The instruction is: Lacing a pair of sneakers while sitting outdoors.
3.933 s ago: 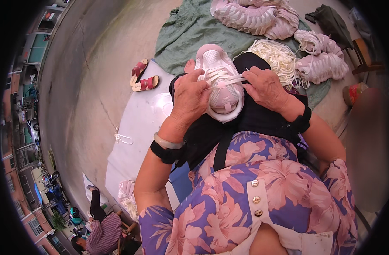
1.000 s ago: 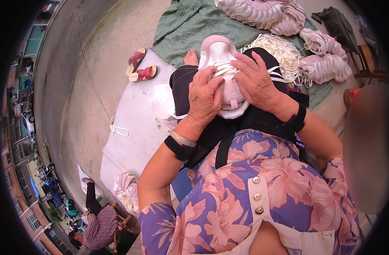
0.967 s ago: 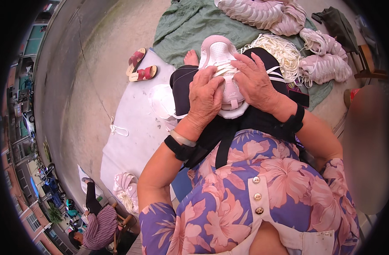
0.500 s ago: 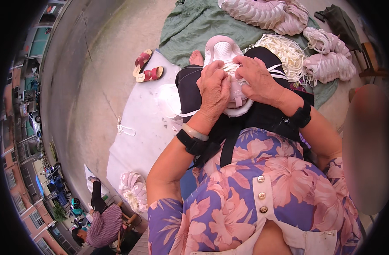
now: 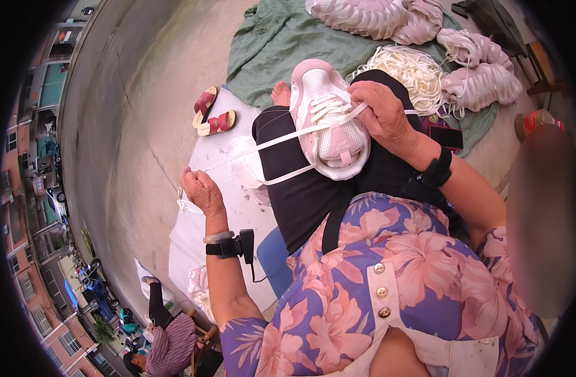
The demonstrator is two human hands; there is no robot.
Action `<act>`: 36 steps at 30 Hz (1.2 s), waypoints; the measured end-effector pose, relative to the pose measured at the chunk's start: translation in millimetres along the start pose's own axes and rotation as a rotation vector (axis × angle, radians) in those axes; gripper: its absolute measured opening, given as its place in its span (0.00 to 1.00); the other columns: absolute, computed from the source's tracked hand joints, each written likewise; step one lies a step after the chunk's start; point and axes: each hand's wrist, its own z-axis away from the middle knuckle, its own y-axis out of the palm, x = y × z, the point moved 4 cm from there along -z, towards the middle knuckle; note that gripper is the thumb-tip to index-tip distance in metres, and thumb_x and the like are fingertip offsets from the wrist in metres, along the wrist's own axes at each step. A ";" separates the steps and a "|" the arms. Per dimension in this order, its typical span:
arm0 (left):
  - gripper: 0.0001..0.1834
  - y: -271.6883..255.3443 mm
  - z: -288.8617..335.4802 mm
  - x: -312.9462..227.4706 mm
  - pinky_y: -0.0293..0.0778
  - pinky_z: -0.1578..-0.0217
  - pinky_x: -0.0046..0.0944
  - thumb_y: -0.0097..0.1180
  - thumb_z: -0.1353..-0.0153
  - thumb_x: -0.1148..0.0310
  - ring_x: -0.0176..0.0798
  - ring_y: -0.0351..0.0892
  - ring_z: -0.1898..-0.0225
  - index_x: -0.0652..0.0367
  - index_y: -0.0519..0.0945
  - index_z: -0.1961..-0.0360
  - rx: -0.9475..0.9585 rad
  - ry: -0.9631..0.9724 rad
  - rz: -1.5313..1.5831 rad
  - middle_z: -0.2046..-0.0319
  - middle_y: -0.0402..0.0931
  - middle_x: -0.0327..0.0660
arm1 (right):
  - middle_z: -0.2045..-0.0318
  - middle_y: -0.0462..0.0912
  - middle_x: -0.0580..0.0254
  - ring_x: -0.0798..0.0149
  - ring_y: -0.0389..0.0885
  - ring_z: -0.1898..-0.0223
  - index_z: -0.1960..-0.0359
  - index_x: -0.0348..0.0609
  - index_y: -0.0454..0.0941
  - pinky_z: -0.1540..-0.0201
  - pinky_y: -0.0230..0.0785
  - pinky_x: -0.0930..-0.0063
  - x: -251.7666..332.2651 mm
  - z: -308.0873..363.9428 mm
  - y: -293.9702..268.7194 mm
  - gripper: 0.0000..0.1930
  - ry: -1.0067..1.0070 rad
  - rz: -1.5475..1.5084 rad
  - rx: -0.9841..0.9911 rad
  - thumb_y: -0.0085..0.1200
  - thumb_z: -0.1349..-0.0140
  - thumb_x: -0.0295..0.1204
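A pink and white sneaker (image 5: 331, 119) rests on my lap between my black-trousered thighs, toe pointing away from me. White lacing crosses its upper. Out to the left, my left hand (image 5: 203, 191) is closed in a pinch on a white shoelace (image 5: 263, 146), which runs taut across my left thigh from the shoe. My right hand (image 5: 381, 116) is closed at the shoe's right side, pinching lace beside the top eyelets. Another loop of lace crosses my left thigh lower down, near the heel.
A heap of cream laces (image 5: 404, 72) and strung bundles of pink and white shoe parts (image 5: 483, 88) lie on a green cloth (image 5: 256, 56). Red sandals (image 5: 216, 113) stand at the left by a pale sheet (image 5: 238, 220). A phone (image 5: 445, 137) lies at right. Another person (image 5: 171, 342) sits at lower left.
My left hand has left the shoe and swung far out to the left, drawing the lace straight. My right hand has stayed by the shoe, shifting slightly toward its right side.
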 end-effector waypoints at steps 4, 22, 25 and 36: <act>0.07 18.4 7.3 -32.0 0.66 0.52 0.50 0.54 0.51 0.74 0.55 0.70 0.53 0.61 0.73 0.69 0.241 0.161 -0.160 0.56 0.73 0.53 | 0.70 0.78 0.53 0.54 0.78 0.68 0.65 0.39 0.72 0.65 0.69 0.69 -6.2 1.7 8.1 0.07 0.355 -0.249 0.072 0.50 0.45 0.25; 0.05 0.0 -13.2 -97.8 0.60 0.49 0.50 0.50 0.47 0.76 0.42 0.73 0.61 0.54 0.71 0.69 0.320 0.553 -0.333 0.66 0.74 0.36 | 0.83 0.76 0.54 0.55 0.77 0.78 0.73 0.40 0.76 0.74 0.67 0.68 -6.3 6.9 -17.1 0.09 0.322 -0.076 0.268 0.53 0.45 0.33; 0.04 -2.5 0.7 -92.4 0.60 0.50 0.50 0.50 0.47 0.76 0.42 0.72 0.61 0.54 0.71 0.70 0.399 0.617 -0.392 0.66 0.74 0.36 | 0.82 0.76 0.56 0.59 0.76 0.80 0.74 0.39 0.77 0.74 0.66 0.71 -13.6 14.3 -17.4 0.09 0.429 -0.191 0.277 0.54 0.44 0.33; 0.05 -9.8 17.5 -77.2 0.57 0.47 0.51 0.48 0.50 0.77 0.41 0.72 0.64 0.54 0.71 0.72 0.314 0.544 -0.377 0.68 0.74 0.36 | 0.83 0.73 0.61 0.62 0.74 0.79 0.70 0.42 0.74 0.77 0.64 0.72 2.9 1.7 -35.9 0.06 0.389 0.017 0.476 0.56 0.47 0.29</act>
